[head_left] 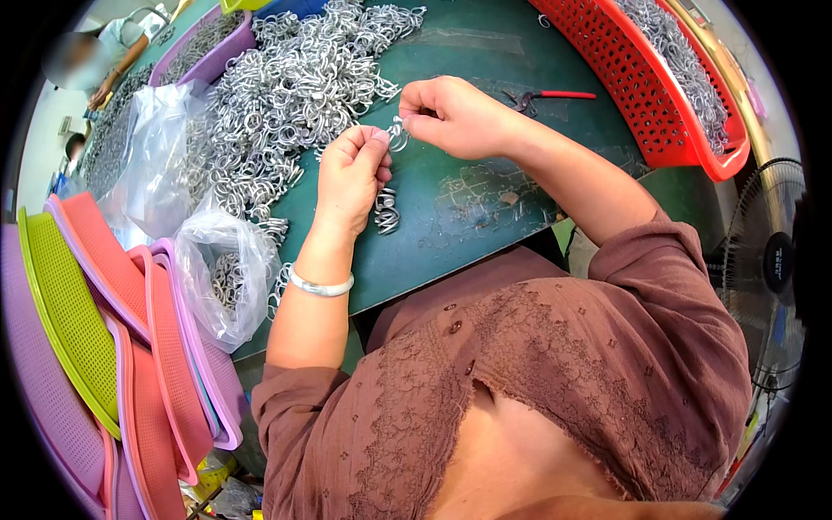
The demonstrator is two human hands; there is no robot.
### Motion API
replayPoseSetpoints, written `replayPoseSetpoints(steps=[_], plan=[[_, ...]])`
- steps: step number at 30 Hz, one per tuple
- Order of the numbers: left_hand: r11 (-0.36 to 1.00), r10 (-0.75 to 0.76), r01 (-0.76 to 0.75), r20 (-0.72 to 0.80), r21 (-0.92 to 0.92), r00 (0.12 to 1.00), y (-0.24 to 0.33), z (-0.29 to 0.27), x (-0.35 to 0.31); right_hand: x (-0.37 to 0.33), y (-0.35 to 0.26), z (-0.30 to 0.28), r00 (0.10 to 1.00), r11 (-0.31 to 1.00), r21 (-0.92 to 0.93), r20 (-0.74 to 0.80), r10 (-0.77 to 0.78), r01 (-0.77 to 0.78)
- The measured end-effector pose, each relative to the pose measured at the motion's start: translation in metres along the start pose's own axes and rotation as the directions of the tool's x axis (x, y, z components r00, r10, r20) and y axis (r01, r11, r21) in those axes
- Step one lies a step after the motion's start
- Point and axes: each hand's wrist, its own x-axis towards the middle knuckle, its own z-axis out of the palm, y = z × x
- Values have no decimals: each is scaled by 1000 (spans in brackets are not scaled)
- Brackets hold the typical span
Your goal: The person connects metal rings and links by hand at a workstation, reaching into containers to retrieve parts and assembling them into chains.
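Note:
My left hand (348, 182), with a pale bangle (321, 287) on its wrist, pinches silvery metal rings (398, 137) between thumb and fingertips. Against the other side of these rings, the fingers of my right hand (455, 120) are closed in a pinch; the exact contact is partly hidden. A short cluster of metal rings (386, 213) shows just below my left hand; I cannot tell whether it hangs from the hand or lies on the table. A large heap of similar rings (295, 95) spreads beyond my left hand. Pliers with red handles (563, 94) lie to the right.
A green table (459, 204) carries the work. At right stand a red perforated basket (628, 95) of metal pieces and a fan (771, 260). A plastic bag (247, 308) holds rings near stacked coloured baskets (74, 329). Another person's arm (121, 69) shows far left.

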Motion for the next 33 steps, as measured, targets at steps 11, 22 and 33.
replayPoseSetpoints(steps=[11,22,33], plan=[[926,-126,174,162,-336,979,2,-9,3,9,2,-8,909,752,510,257,329,-417],[888,-94,194,248,-416,964,-1,-14,6,4,16,0,926,555,750,213,312,-360],[938,47,23,191,-345,980,-4,-14,6,-7,26,-18,993,980,-179,63,97,-85]])
